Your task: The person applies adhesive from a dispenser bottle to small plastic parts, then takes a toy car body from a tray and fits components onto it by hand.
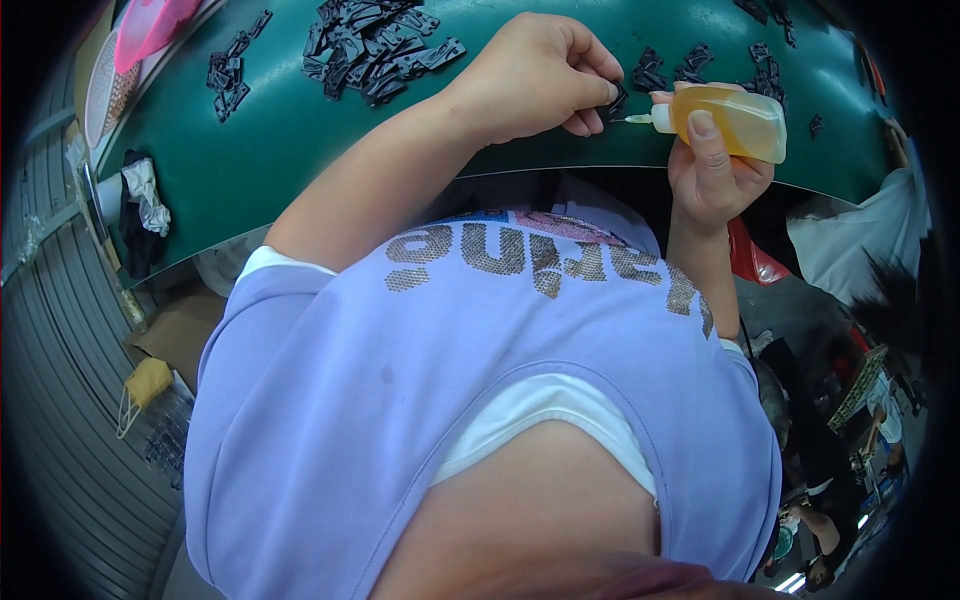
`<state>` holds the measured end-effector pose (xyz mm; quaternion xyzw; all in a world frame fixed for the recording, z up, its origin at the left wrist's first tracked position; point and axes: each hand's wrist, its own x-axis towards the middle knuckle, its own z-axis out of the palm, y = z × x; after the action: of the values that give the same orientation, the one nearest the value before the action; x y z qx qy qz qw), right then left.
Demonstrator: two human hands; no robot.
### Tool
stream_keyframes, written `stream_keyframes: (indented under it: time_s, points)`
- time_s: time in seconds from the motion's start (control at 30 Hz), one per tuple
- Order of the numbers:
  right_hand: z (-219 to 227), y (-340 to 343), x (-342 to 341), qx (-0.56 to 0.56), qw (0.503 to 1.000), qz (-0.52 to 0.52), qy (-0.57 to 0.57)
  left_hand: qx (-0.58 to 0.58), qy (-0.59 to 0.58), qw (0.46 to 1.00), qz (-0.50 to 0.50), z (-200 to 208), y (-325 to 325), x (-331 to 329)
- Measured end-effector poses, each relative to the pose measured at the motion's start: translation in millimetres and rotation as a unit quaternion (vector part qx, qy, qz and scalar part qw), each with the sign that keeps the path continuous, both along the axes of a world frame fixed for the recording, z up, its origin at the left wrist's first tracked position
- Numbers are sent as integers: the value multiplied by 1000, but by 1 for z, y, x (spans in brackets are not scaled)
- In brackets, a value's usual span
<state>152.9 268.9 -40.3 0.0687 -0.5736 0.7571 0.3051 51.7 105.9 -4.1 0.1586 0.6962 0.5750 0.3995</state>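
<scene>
Left hand (540,75) in fingertip pinch on black part (617,99), right hand (716,174) around sideways bottle (742,122).

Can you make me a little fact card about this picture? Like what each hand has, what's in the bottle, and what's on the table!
Left hand: this hand pinches a small black part
Right hand: this hand grips a clear bottle
Inside bottle: yellowish liquid; what kind, I can't tell
Bottle's position: tipped sideways, nozzle pointing left at the black part; touching or not is too small to tell
Table: green
On table: big pile of black parts, with smaller clusters on both sides
</scene>
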Motion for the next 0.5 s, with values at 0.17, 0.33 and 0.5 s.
stream_keyframes:
  time_s: [0.17, 0.33, 0.5]
  points:
    - [0, 1, 0, 11, 1000, -2, -1, 9, 2, 1000, 4, 0, 0, -1]
    - [0, -1, -1, 28, 999, -15, -11, -10, -49, 999, 6, 6, 3, -5]
    - [-13, 20, -11, -164, 985, -42, 31, 16, 21, 999, 28, -5, -3, -3]
